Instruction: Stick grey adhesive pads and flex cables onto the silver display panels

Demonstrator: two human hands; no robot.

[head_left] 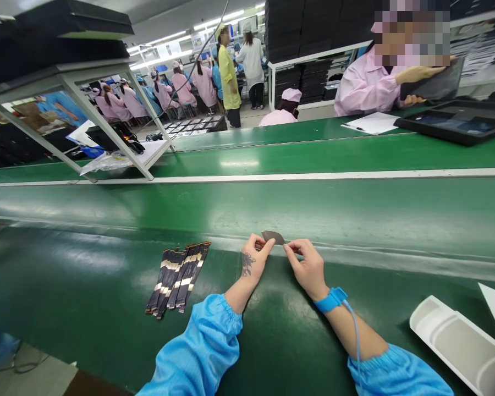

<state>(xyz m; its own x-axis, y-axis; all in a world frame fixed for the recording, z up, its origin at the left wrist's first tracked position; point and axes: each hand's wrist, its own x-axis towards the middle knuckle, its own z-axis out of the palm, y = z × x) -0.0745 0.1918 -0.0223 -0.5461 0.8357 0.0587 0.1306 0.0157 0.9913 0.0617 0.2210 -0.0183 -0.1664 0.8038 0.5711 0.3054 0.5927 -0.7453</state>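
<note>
My left hand (256,257) and my right hand (307,268) pinch a thin, dark grey curved sheet (273,237) between their fingertips, one at each side. It looks like a film or foil piece, though its material is hard to tell. To the left of my left hand, a bundle of several black and gold flat flex cables (178,277) lies on the green workbench mat (280,324). A blue wrist strap (331,300) with a coiled cord circles my right wrist.
A white moulded tray (457,344) sits at the lower right. Beyond the mat run green conveyor belts (313,157). Across them, a co-worker in pink (367,82) holds a dark tablet panel. A metal shelf (74,93) stands at the upper left, with several workers behind.
</note>
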